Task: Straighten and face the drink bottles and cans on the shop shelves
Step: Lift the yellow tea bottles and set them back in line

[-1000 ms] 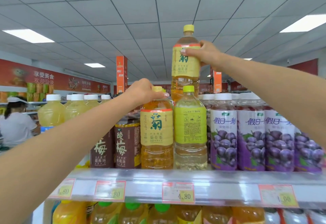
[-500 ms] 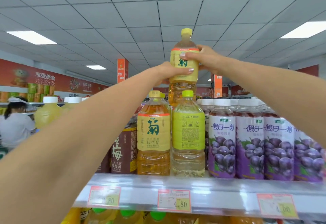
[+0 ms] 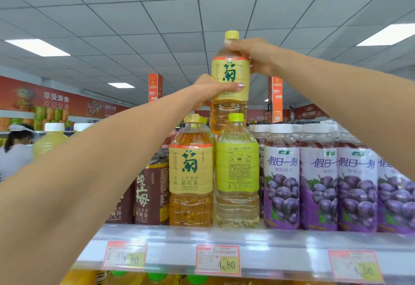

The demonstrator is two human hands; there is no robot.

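Both hands on one chrysanthemum tea bottle (image 3: 230, 76), left hand (image 3: 213, 90) gripping its label, right hand (image 3: 253, 56) its shoulder, held above the top shelf (image 3: 280, 237). Front tea bottle (image 3: 190, 172) faces out, but the pale bottle (image 3: 237, 172) beside it shows its back, so plenty left imo

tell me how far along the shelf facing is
Done: the grape drink bottles and one tea bottle stand label-forward. In hand: both hands, left and right, hold a raised tea bottle above the row. Left: the pale yellow bottle shows its back label and needs turning.
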